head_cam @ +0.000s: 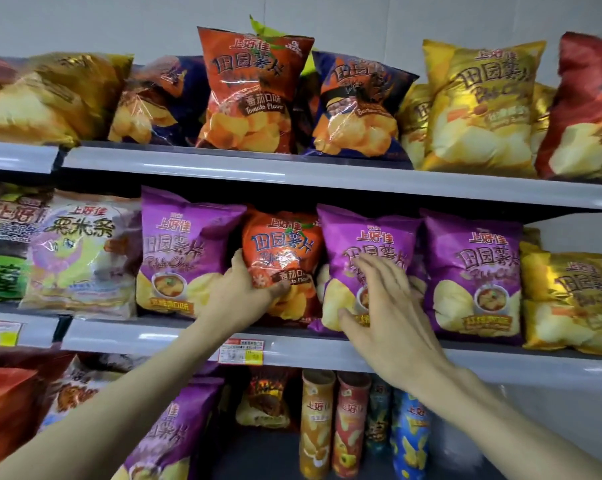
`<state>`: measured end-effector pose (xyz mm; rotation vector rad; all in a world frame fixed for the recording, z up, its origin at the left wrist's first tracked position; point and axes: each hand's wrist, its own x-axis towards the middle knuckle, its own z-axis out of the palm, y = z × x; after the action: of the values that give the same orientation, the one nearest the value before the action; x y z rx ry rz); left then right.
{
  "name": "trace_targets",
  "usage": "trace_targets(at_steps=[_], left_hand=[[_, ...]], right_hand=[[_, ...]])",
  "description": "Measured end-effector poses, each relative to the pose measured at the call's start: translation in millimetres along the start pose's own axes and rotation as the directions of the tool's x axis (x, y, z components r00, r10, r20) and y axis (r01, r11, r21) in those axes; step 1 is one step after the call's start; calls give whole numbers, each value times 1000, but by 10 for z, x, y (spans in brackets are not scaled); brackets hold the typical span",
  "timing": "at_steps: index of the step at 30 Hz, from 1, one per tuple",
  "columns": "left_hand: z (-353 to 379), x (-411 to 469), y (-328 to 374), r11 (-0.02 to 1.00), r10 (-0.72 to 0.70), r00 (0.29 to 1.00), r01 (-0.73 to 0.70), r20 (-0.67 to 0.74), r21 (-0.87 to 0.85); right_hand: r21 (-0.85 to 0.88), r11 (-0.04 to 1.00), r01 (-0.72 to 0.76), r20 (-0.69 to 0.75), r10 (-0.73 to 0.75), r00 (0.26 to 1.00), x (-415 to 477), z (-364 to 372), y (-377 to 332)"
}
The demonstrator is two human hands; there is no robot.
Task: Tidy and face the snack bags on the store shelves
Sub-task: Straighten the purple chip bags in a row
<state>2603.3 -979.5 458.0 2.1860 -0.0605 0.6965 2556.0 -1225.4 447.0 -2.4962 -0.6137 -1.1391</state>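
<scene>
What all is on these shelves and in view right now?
top tomato bag: one, orange-red, top shelf centre.
dark blue bags: two, flanking it.
gold bags: several, yellow, top shelf left and right, middle shelf right.
red bag: one, top shelf far right.
purple bags: three middle shelf, one bottom shelf.
middle tomato bag: one, orange-red, between purple bags.
pale bag: one, cream, middle shelf left.
chip tubes: about four, orange, red, dark, blue, bottom shelf.
price tags: two, white-yellow, middle shelf edge.
left hand: one, gripping the middle tomato bag.
right hand: one, fingers spread on a purple bag.
</scene>
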Motion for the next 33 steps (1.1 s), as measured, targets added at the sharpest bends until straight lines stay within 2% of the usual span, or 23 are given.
trace_targets(at_steps=[2,4,10,13,15,17,21,25,29,33], left_hand=[[51,42,21,990,-44,999,43,-4,-133],[81,49,34,979,-54,999,51,-7,-196],[-161,-146,-39,986,57,998,-58,-9,-155],[-368,-271,-111,979,162,967,-183,-196,-92],[-521,-314,-166,967,215,896,-251,-390,-45],[-696,-288,-199,969,221,842,-246,-492,14],[-938,-49,-385,1000,18,898,-21,-440,0],[-917,148,-531,997,-66,932,52,-356,-49],[-856,365,-625,990,-10,945,-38,-328,-139],[-854,463,-727,973,62,910,-146,-411,-177]], right_hand=[[66,998,14,43,-17,999,26,48,-137],[148,989,10,89,-24,996,45,93,-245],[308,950,-38,178,-18,984,203,276,-456],[351,920,-175,233,96,968,353,415,-544],[429,858,-284,277,174,945,451,518,-584],[494,788,-367,304,239,922,543,618,-609],[552,706,-443,299,329,896,707,765,-629],[585,659,-474,261,400,879,845,890,-650],[603,653,-458,191,440,878,861,965,-678],[605,661,-444,154,450,880,865,1004,-653]])
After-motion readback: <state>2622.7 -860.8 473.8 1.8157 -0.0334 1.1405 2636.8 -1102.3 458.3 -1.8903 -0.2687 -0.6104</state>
